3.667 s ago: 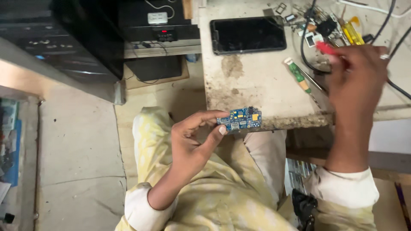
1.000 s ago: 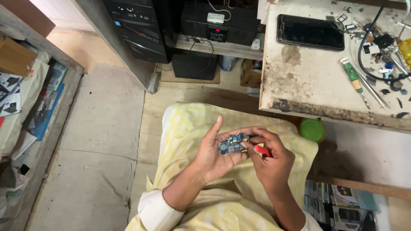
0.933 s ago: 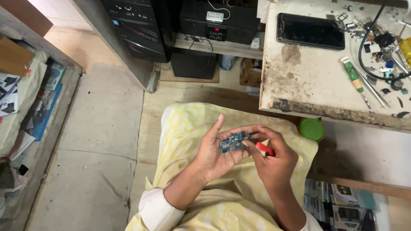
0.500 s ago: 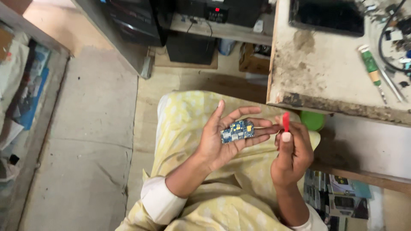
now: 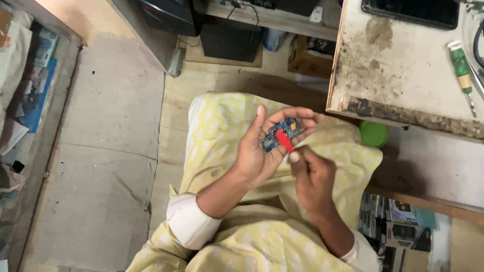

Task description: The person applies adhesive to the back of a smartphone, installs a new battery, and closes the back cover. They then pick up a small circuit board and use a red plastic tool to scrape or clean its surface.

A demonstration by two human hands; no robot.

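My left hand (image 5: pixel 262 146) is cupped palm-up over my lap and holds a small blue circuit board (image 5: pixel 281 134) on its fingers. My right hand (image 5: pixel 312 176) sits just to the right of it, fingers closed around a small red-handled tool (image 5: pixel 284 141). The red tip lies across the board's lower edge and touches it. Both hands hover above my knees, which are covered in pale yellow patterned cloth (image 5: pixel 222 126).
A stained white worktable (image 5: pixel 403 60) stands at the upper right with a dark phone (image 5: pixel 411 10) and a green-handled screwdriver (image 5: pixel 461 68) on it. A green round lid (image 5: pixel 373 133) lies under its edge. Black electronics (image 5: pixel 227 35) sit ahead; papers pile at the left.
My right hand has swung the red tool from upright beside the board down onto it. The view has shifted slightly; my left hand still cradles the board.
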